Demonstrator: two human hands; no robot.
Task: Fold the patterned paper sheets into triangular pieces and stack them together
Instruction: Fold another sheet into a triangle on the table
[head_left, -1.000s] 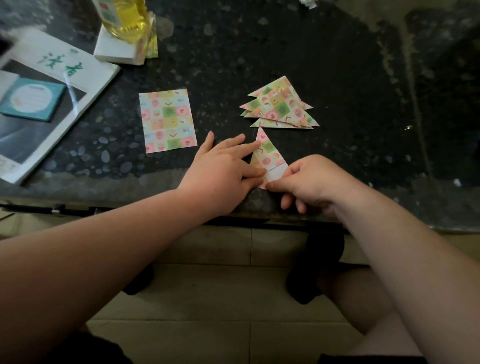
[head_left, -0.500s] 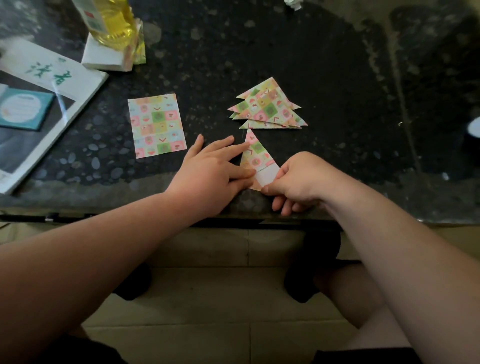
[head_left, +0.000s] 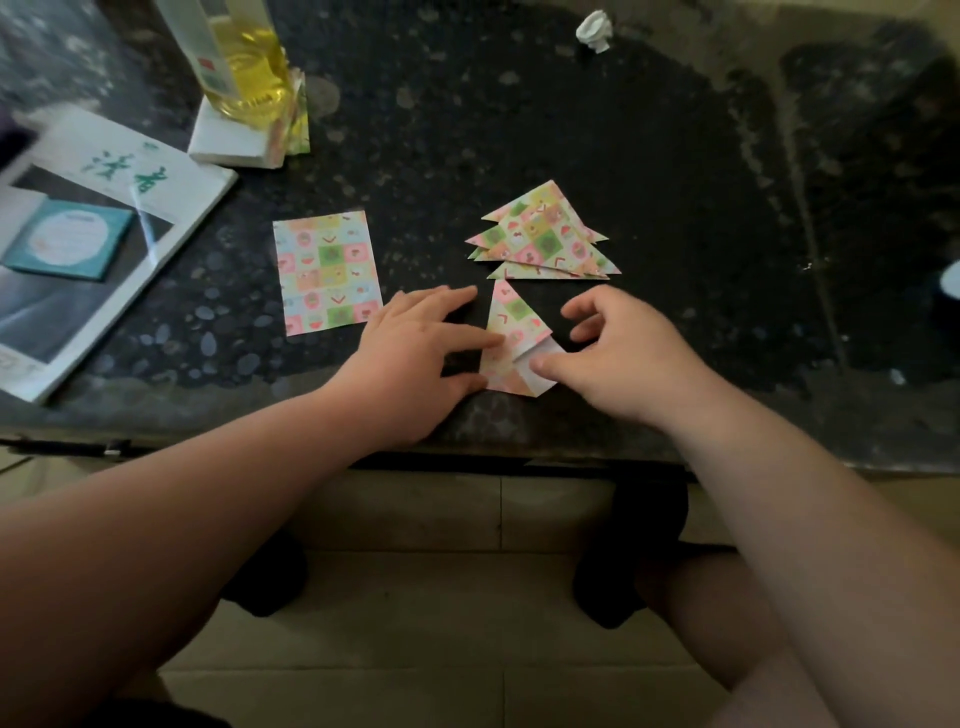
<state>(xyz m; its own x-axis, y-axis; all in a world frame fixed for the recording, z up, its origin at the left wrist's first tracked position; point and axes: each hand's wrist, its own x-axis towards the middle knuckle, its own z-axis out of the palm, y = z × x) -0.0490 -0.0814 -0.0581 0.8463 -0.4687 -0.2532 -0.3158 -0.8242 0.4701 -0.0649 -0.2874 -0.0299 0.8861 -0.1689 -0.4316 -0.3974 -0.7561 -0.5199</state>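
Note:
A half-folded patterned paper piece (head_left: 511, 332) lies near the table's front edge, pointed away from me, with a white flap at its lower right. My left hand (head_left: 415, 358) presses flat fingers on its left side. My right hand (head_left: 623, 353) presses its thumb on the white flap, the other fingers loosely curled above the table. Just beyond lies a stack of folded patterned triangles (head_left: 545, 236). One flat unfolded patterned sheet (head_left: 327, 278) sits to the left of my left hand.
On the dark speckled table (head_left: 675, 208), a booklet with a teal card (head_left: 98, 234) lies at the left. A bottle of yellow liquid (head_left: 244, 57) stands on a white pad behind the flat sheet. A crumpled white scrap (head_left: 595, 31) lies far back.
My right hand has uncurled from pinching the lower right corner and now presses the white flap with its thumb. My left hand stays on the piece's left side.

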